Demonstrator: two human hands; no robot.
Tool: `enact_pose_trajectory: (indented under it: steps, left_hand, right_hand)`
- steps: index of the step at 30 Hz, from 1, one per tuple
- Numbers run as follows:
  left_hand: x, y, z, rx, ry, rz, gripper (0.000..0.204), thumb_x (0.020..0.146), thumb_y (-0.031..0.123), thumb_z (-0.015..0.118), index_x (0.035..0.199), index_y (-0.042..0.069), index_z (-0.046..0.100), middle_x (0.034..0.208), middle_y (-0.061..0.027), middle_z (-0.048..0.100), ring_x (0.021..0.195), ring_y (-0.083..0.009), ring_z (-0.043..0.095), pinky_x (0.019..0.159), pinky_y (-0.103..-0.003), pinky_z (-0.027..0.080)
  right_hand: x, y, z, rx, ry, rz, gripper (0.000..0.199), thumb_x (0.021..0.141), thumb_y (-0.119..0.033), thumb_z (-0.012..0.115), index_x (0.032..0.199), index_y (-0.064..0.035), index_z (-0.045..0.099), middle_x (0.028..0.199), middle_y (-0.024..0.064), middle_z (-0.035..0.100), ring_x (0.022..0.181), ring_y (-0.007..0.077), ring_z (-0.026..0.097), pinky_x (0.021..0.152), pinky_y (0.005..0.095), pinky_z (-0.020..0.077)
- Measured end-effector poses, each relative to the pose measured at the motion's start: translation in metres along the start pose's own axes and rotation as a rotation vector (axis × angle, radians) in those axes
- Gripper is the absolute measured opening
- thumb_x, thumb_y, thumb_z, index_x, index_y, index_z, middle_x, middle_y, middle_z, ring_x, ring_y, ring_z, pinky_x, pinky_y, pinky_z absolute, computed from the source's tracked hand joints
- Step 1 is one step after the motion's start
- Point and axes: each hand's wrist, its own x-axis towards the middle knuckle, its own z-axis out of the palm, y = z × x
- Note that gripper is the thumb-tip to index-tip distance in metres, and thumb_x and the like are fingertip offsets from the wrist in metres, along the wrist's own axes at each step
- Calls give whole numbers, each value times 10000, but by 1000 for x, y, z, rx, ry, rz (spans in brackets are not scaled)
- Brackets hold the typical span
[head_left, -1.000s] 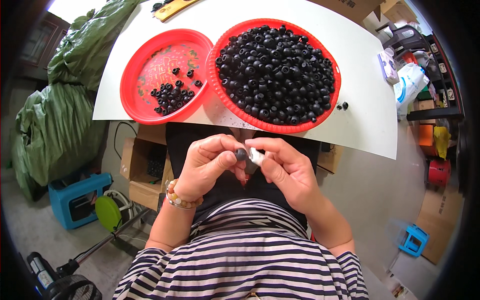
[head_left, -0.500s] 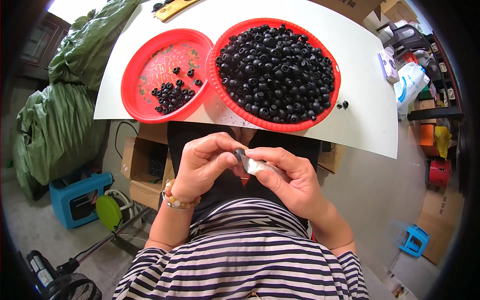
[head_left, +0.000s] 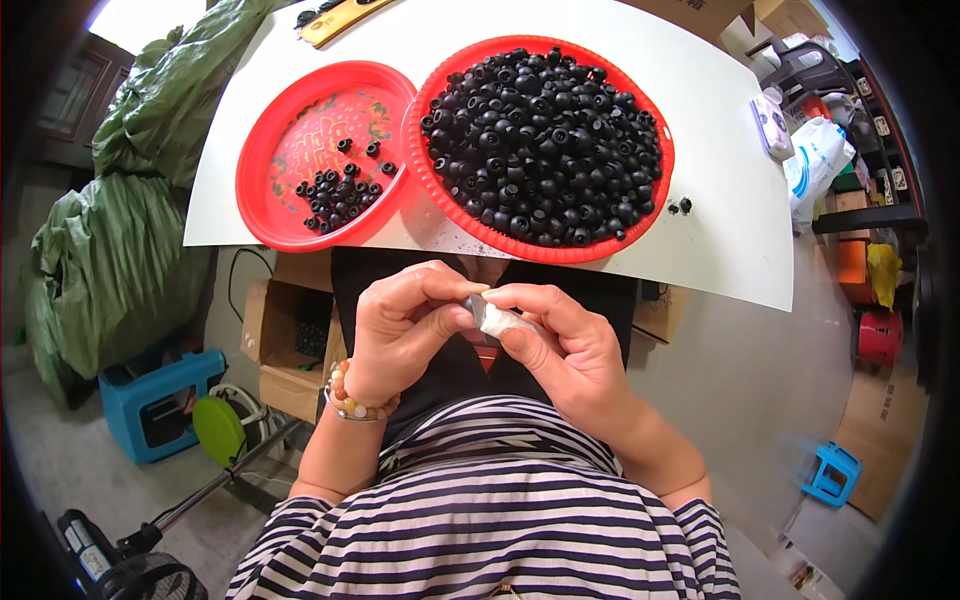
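Over my lap, just in front of the table edge, my two hands meet at the fingertips. My left hand (head_left: 412, 325), wearing a beaded bracelet (head_left: 352, 395), pinches a small round black part, now mostly hidden by the fingers and a thin grey tip. Between the thumb and fingers of my right hand (head_left: 565, 345) is a white-wrapped piece (head_left: 496, 321) with that flat grey tip (head_left: 477, 306), which looks blade-like and presses against the black part. Beyond my hands, a large red basin (head_left: 668, 165) is heaped with black parts (head_left: 540, 150). A shallower red tray (head_left: 262, 215) holds fewer ones.
Two loose black bits (head_left: 680, 207) lie on the white table (head_left: 735, 240) right of the basin. A yellow tool (head_left: 340, 20) sits at the back. Open cardboard box (head_left: 290, 385), blue stool (head_left: 160, 405) and green sacks (head_left: 120, 280) stand at left.
My right fingers and the white-wrapped piece have shifted slightly left toward my left fingertips. The grey tip now covers the black part, which showed plainly before.
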Motion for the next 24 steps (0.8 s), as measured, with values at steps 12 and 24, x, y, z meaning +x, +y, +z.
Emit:
enact_pose_trajectory:
  steps: [12, 24]
  left_hand:
    - [-2, -8, -4, -369, -39, -137, 197, 850, 120, 564, 918, -64, 564, 805, -86, 571, 652, -145, 606, 593, -270, 527]
    - [-1, -2, 0, -309, -122, -92, 207, 856, 139, 557, 901, -64, 557, 810, -89, 563, 669, -155, 609, 595, -271, 537]
  right_hand:
    - [9, -11, -9, 51, -7, 101, 343, 900, -265, 487, 1132, -12, 479, 748, -32, 458, 604, 12, 347, 538, 158, 277]
    - [26, -16, 3, 220, -71, 133, 209, 848, -91, 571, 1014, 10, 494, 812, 25, 549, 665, 59, 517, 589, 200, 430]
